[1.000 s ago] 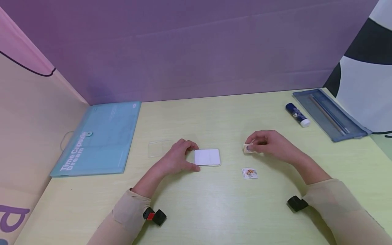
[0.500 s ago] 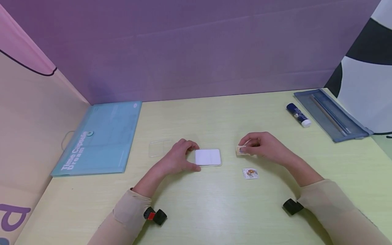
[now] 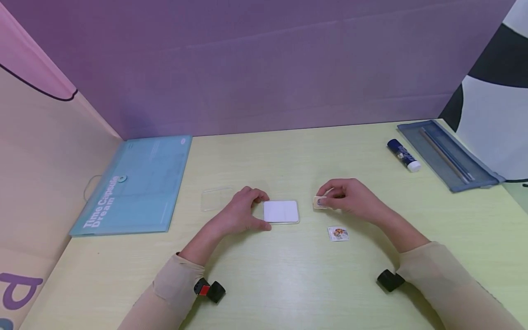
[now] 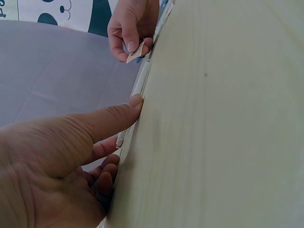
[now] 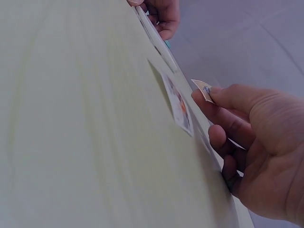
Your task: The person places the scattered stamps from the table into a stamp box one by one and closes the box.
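A flat white rectangular case (image 3: 281,212) with rounded corners lies mid-table. My left hand (image 3: 244,211) holds its left end, thumb at the near corner and fingers at the far one. My right hand (image 3: 348,198), just right of the case, pinches a small cream-bordered stamp (image 3: 319,202) between thumb and fingers. The right wrist view shows this stamp (image 5: 205,90) tilted above the table, the thumb covering part of its picture. A second stamp (image 3: 338,233), white-edged with an orange figure, lies face up below the right hand.
A thin clear plastic piece (image 3: 214,199) lies left of the case, partly behind the left hand. A blue document folder (image 3: 144,192) rests at the left. Toward the back right are a glue stick (image 3: 403,155) and a blue mesh pouch (image 3: 437,165) with long thin items inside.
The right hand has moved left with its stamp, nearer the white case. The left hand and the case have stayed in place.
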`<state>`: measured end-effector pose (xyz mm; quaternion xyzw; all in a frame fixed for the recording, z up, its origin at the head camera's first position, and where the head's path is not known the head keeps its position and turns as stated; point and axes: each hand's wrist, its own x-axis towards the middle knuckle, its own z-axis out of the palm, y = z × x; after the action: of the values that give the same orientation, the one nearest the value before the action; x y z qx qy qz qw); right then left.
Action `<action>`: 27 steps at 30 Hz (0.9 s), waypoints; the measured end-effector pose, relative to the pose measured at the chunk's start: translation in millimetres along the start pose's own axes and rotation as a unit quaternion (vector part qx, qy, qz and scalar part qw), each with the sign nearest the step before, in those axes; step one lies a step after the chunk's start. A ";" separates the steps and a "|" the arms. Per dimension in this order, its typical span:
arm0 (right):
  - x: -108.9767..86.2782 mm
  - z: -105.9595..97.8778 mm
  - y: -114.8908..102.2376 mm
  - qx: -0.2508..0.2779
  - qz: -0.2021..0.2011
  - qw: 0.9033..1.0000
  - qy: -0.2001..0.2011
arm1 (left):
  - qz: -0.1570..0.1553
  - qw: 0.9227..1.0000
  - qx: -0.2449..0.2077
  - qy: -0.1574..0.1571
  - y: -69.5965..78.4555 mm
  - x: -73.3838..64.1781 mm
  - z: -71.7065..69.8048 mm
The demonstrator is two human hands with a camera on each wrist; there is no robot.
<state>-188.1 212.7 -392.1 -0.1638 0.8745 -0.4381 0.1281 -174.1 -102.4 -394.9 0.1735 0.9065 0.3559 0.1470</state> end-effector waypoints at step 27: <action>12.0 18.7 -10.7 0.015 -0.012 1.000 -0.013 | 0.002 1.000 -0.002 -0.001 -0.9 -0.2 -0.1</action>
<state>-190.3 188.3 -395.2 -0.1781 0.8642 -0.4503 0.1365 -174.2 -103.2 -395.4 0.1749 0.9054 0.3577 0.1476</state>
